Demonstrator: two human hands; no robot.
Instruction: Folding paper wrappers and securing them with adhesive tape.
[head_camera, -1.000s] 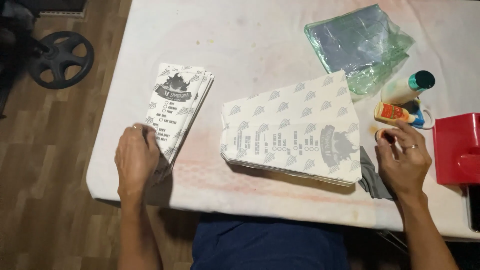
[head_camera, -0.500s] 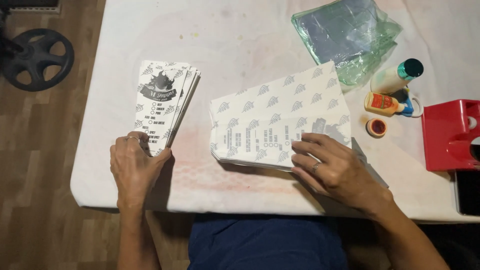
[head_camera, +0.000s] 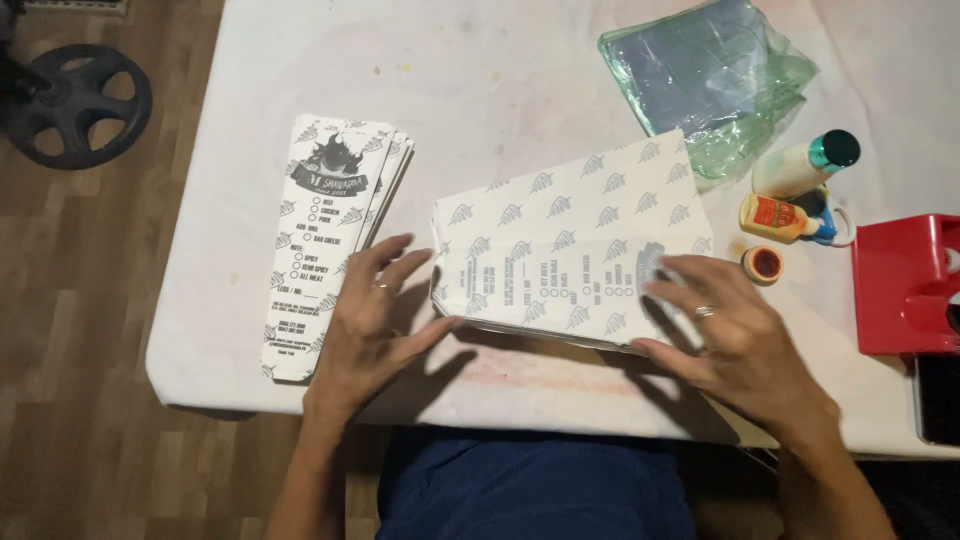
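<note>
White table (head_camera: 560, 60), wooden floor (head_camera: 90, 330)

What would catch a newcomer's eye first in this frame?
Two bare hands frame a wide stack of printed white paper bags at the table's near edge: the left hand at its left end, the right hand flat on its right end. A narrower stack of folded printed bags lies to the left. A red plastic box stands out at the right edge, with crumpled green plastic wrap behind.

Both hands (head_camera: 560, 330) on printed paper stack (head_camera: 570, 250)
</note>
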